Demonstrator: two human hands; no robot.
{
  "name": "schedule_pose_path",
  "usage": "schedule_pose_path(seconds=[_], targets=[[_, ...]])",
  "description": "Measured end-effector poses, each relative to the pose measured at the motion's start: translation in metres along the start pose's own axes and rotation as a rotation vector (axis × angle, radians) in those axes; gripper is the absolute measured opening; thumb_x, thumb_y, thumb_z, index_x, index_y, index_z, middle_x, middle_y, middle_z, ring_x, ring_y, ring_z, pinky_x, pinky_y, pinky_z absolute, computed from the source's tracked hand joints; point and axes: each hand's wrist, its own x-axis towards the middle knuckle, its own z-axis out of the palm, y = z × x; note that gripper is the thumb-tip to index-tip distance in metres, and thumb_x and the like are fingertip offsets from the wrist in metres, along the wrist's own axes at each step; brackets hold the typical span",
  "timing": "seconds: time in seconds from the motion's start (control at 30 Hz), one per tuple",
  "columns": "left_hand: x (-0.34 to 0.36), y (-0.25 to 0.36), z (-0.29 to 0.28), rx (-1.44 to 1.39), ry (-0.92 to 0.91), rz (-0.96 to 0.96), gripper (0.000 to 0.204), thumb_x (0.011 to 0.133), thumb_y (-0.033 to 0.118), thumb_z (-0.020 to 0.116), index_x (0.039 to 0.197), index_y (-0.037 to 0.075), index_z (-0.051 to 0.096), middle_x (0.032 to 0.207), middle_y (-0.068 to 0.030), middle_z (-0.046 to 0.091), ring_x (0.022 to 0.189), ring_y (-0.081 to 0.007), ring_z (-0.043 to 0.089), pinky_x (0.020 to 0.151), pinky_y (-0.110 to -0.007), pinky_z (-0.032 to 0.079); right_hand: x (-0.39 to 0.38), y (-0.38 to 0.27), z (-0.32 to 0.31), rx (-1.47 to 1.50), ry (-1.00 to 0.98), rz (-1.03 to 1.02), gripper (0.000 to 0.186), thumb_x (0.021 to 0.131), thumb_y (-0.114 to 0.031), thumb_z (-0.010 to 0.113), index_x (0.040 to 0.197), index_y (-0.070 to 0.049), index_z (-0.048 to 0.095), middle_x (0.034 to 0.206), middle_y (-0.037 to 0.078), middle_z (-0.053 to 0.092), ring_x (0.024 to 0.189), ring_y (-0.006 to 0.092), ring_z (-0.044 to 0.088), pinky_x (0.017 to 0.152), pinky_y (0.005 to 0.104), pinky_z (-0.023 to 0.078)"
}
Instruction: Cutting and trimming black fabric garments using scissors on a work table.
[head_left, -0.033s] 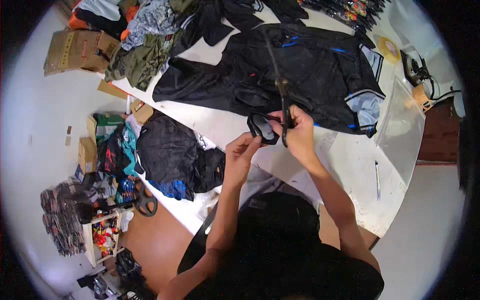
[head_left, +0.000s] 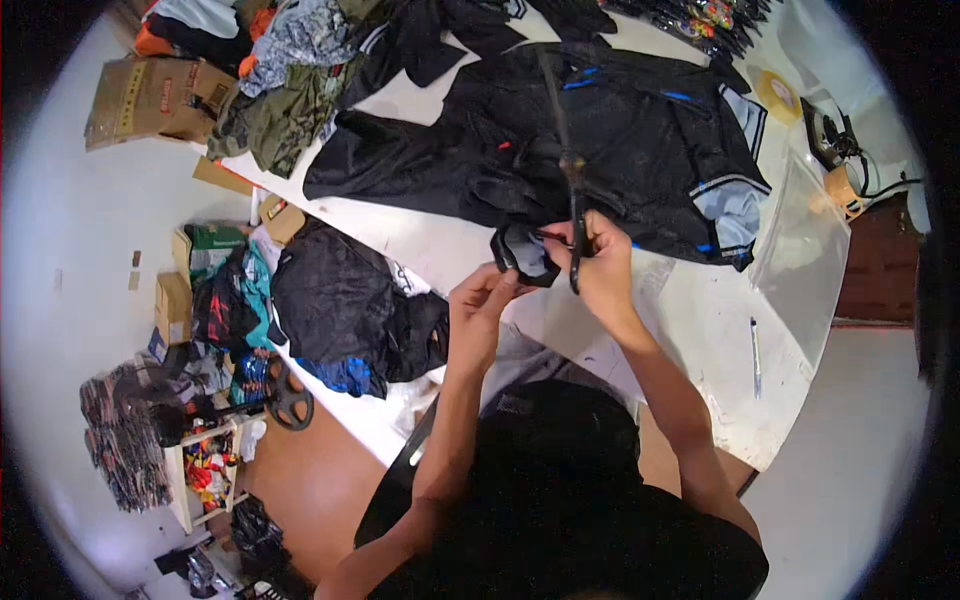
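Note:
In my left hand (head_left: 480, 305) a small black piece with a grey middle (head_left: 527, 255) is pinched between fingers and thumb. My right hand (head_left: 603, 268), just to its right, is closed on the black handles of large scissors (head_left: 569, 180), whose long blades point away from me over a dark garment. Some fingertips of that hand are near or on the small piece; whether they touch it is unclear. The black garment (head_left: 610, 130), with blue stripes and light grey, striped-edged openings, lies spread on the white table (head_left: 710, 340) beyond my hands.
Heaped clothes (head_left: 290, 90) and a cardboard box (head_left: 150, 100) sit back left; more dark clothes (head_left: 330, 300) lie left. A pen (head_left: 756, 355), tape roll (head_left: 777, 98) and corded black device (head_left: 830, 135) are at right. A cluttered wooden rack (head_left: 205, 470) stands lower left.
My right hand and the scissors have shifted slightly to the right. My left hand and the small piece have moved very slightly left.

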Motion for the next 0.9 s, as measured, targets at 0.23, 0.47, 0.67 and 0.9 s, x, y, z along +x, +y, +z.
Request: schedule_pose_path(seconds=[0.23,0.47,0.67,0.9], targets=[[-0.01,0.0,0.008,-0.613,0.092,-0.05,0.017,0.091,0.008,0.047,0.108,0.004,0.051,0.11,-0.0112,0.058,0.104,-0.0218,0.056,0.096,-0.043,0.043,-0.037,-0.014,-0.023,0.135,0.131,-0.062,0.022,0.075,0.009,0.061,0.074,-0.006,0.044,0.091,0.016,0.065,0.079,0.0111,0.059,0.07,0.0215,0.044],[-0.012,-0.011,0.032,-0.898,-0.02,-0.1,0.027,0.095,0.01,0.036,0.117,-0.003,0.044,0.117,-0.0149,0.054,0.111,-0.0257,0.052,0.1,-0.039,0.041,-0.057,-0.018,-0.019,0.39,0.253,0.029,0.021,0.076,0.005,0.063,0.073,-0.006,0.045,0.089,0.015,0.065,0.075,0.0134,0.061,0.066,0.0228,0.047],[-0.013,-0.009,0.034,-0.785,0.009,-0.204,0.032,0.095,0.019,0.041,0.12,0.001,0.043,0.117,-0.0131,0.054,0.109,-0.0229,0.054,0.096,-0.037,0.044,-0.055,-0.028,-0.019,0.589,0.245,0.13,0.02,0.075,0.0,0.066,0.075,-0.009,0.047,0.082,0.013,0.063,0.058,0.0121,0.056,0.05,0.0232,0.044],[-0.012,0.014,0.047,-0.919,-0.003,-0.099,0.03,0.097,0.025,0.036,0.115,0.003,0.047,0.112,-0.0112,0.056,0.106,-0.0236,0.054,0.096,-0.042,0.042,-0.063,-0.031,-0.012,0.539,0.18,0.139,0.024,0.075,0.004,0.064,0.073,-0.009,0.044,0.08,0.015,0.063,0.052,0.0117,0.054,0.048,0.0229,0.042]])
